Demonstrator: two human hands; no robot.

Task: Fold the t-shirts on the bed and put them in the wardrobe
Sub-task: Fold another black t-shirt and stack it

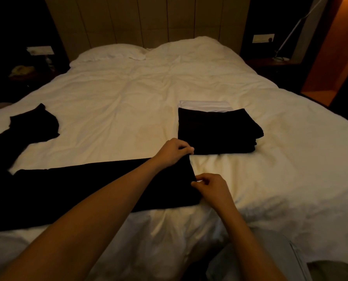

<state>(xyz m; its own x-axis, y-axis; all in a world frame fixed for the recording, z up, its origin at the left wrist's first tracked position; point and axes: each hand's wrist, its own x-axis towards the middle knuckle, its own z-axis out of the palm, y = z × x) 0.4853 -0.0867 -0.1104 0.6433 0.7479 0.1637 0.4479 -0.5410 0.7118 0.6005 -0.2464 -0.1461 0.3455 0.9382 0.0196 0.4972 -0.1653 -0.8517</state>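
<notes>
A long black t-shirt [67,187], soft and folded into a narrow strip, lies across the wrinkled white bed [128,94]. The left hand [172,152] pinches its far right corner with curled fingers; the right hand [211,186] pinches the near corner. A square folded stack [217,131] lies just behind.

Head camera, single wide-angle view, at the foot of the bed [128,94].

It looked forward and down along the bed toward the headboard [148,19]. Both forearms entered from the bottom edge, close to the lens; the pillow [110,52] sat far off. Edges curved, as with a wide lens. No second view was taken, so nothing overlapped.
</notes>
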